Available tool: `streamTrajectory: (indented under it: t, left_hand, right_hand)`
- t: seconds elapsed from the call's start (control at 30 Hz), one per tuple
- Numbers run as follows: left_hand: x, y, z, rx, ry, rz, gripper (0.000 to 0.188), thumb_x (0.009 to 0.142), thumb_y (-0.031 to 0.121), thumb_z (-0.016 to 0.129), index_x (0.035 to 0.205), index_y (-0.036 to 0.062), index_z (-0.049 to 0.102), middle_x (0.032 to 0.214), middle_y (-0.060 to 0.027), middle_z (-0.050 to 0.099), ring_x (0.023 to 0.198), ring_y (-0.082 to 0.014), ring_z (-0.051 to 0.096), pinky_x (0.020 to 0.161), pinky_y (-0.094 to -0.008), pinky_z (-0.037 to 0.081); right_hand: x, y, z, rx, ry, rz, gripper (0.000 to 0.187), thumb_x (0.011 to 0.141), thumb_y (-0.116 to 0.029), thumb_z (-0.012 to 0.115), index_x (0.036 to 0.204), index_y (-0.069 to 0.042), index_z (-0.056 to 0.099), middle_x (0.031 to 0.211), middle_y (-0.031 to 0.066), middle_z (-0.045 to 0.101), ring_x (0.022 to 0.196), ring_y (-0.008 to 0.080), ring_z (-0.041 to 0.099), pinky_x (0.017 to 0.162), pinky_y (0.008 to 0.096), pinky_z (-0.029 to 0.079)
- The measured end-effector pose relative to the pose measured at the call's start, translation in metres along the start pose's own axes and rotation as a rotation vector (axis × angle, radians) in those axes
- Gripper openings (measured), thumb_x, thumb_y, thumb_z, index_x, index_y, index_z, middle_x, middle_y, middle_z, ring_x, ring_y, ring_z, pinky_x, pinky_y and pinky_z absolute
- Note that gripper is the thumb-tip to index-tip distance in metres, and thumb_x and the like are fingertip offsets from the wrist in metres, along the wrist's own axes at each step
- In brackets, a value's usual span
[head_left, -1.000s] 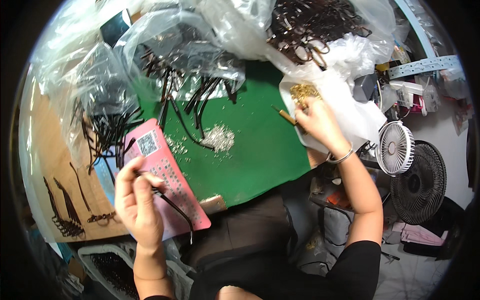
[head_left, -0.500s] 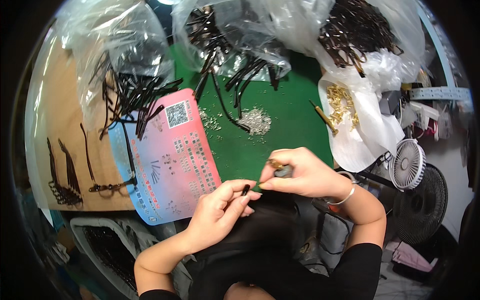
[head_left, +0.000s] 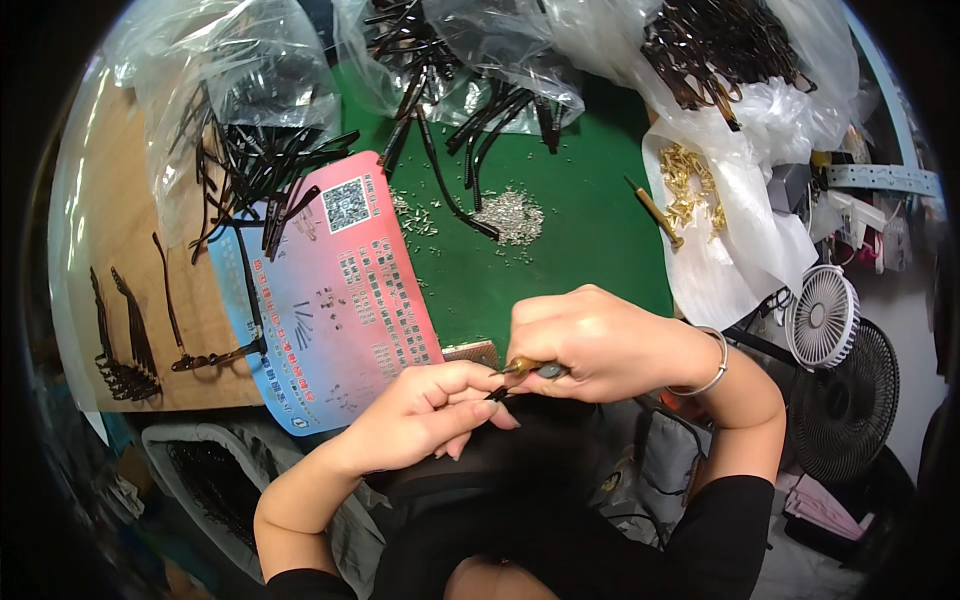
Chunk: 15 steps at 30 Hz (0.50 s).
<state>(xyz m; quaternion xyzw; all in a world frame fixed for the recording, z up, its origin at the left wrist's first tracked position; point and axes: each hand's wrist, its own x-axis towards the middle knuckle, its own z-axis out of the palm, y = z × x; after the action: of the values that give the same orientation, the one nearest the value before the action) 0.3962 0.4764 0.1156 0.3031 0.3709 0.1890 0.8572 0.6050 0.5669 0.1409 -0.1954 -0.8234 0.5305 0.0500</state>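
Black strip (head_left: 497,394) sits pinched by the left hand (head_left: 425,415) at the green mat's (head_left: 590,240) near edge; there, the right hand (head_left: 590,340) curls tightly around an amber-handled tool (head_left: 536,367).

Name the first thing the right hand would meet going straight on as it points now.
The right hand would likely first meet the left hand or the small dark piece it holds; depth is unclear, so I cannot tell which.

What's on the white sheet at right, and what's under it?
On the white sheet: a loose pile of small gold-coloured pieces. A slim tool lies across its left edge. The sheet covers whatever is underneath, so that can't be seen.
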Motion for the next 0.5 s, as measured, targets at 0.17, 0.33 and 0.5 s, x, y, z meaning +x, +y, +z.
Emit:
streamTrajectory:
  t: [0.17, 0.33, 0.5]
  left_hand:
    - [0.005, -0.004, -0.003, -0.061, -0.082, -0.039, 0.024, 0.094, 0.010, 0.047, 0.116, 0.0019, 0.054, 0.090, -0.0056, 0.066, 0.053, -0.0037, 0.049, 0.049, -0.0172, 0.039]
    - [0.001, -0.003, 0.008, 0.253, -0.005, 0.159, 0.021, 0.092, 0.008, 0.051, 0.111, 0.0032, 0.057, 0.082, -0.0034, 0.067, 0.056, -0.0066, 0.057, 0.051, -0.0211, 0.046]
    - [0.003, -0.012, 0.017, 0.439, 0.137, 0.258, 0.030, 0.088, 0.001, 0.051, 0.117, 0.0062, 0.053, 0.083, -0.0088, 0.065, 0.062, -0.0158, 0.064, 0.057, -0.0267, 0.051]
  right_hand:
    - [0.000, 0.005, 0.009, 0.061, -0.025, -0.028, 0.018, 0.078, -0.016, 0.069, 0.079, -0.002, 0.058, 0.072, 0.0091, 0.056, 0.064, 0.0260, 0.059, 0.056, 0.0349, 0.047]
    - [-0.002, 0.014, 0.011, 0.820, -0.167, 0.458, 0.031, 0.068, -0.014, 0.081, 0.083, -0.005, 0.055, 0.071, -0.0015, 0.056, 0.066, 0.0060, 0.052, 0.057, 0.0222, 0.042]
    - [-0.006, 0.019, 0.021, 0.753, -0.126, 0.585, 0.047, 0.066, -0.022, 0.083, 0.095, -0.003, 0.051, 0.079, 0.0010, 0.056, 0.072, 0.0075, 0.051, 0.064, 0.0226, 0.043]
